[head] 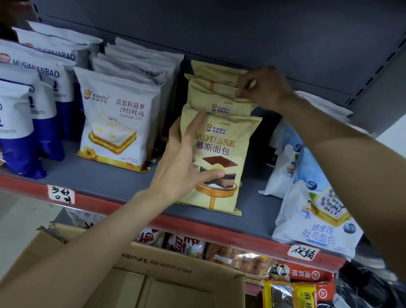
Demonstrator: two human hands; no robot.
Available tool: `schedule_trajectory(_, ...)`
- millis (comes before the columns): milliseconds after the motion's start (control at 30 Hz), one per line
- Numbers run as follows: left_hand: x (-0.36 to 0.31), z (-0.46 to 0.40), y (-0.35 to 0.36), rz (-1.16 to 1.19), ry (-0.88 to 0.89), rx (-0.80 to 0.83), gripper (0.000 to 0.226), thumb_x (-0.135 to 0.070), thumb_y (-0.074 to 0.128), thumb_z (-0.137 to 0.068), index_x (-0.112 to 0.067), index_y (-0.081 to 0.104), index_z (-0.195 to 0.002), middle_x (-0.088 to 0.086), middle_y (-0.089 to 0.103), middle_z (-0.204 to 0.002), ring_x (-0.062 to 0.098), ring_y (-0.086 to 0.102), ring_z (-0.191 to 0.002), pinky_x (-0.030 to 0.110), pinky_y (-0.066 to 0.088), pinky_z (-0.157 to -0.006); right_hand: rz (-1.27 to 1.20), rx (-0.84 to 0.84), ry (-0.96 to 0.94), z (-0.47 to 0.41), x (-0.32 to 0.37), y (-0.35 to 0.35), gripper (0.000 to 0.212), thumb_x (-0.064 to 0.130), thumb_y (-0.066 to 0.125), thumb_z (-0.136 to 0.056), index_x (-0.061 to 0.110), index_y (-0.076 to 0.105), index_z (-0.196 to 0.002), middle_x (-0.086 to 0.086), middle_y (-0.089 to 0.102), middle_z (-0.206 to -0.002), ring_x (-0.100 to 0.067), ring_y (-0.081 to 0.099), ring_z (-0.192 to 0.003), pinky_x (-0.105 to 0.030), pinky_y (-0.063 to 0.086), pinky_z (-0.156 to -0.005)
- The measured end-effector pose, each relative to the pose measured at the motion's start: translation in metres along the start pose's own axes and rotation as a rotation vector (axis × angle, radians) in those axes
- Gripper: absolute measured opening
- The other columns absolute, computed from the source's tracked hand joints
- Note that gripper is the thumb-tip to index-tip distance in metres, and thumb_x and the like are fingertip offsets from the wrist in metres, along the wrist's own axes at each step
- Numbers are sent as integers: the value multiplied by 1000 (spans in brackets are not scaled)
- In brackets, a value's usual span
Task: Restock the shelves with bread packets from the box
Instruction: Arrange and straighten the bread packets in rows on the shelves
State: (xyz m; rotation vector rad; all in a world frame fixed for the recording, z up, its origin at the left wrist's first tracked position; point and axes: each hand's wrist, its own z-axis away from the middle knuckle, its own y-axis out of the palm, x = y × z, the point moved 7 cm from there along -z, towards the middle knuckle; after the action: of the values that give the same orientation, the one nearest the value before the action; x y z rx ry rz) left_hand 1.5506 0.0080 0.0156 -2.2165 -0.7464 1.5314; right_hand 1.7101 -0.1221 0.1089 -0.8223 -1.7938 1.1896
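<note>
Grey shelf (104, 179) with a red front edge carries rows of upright bread packets under a dark back panel. Left hand (182, 166) grips the front mousse packet (218, 161) by its left edge, fingers straight up along the side and thumb pressed across the cake picture, so its grip is closed on that packet, which stands upright near the shelf's front. Right hand (263, 86) reaches in from the right and pinches the top corner of a rear mousse packet (218, 77), one of several tan packets lined up directly behind the front one. Left of this row stands a white pineapple toast packet (116, 120) with more white packets behind it, a narrow dark gap between the two rows. Farther left are blue-and-white packets (9, 111) reaching the frame edge. Right of the mousse row is a wider gap of bare shelf, then blueberry toast packets (320, 204) leaning at the front edge. Bare shelf also shows in front of the pineapple row. Two handwritten labels (60, 194) sit on the red edge. Below, an open cardboard box (180, 268) sits under the left forearm, its visible inside bare, with snack packs (293, 305) on the lower shelf to its right.
</note>
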Motion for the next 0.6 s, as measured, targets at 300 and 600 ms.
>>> schedule_trajectory(300,13,20,10,52,-45,227,133,-33,91,-50,-63,-6,-136,-4,-8,-152,18,33,-131,24,36,-97,90,-282,92,18,0,-4,21,19,55,-86,3,70,-87,-13,69,-98,-30,64,-88,-32,51,-76)
schedule_trajectory(600,12,9,5,-96,-57,140,133,-30,91,-53,-62,-12,-132,4,-5,-155,22,45,-126,25,42,-81,-321,-384,213,77,10,-19,38,18,49,-89,5,55,-125,-13,56,-125,-26,47,-118,-16,32,-84)
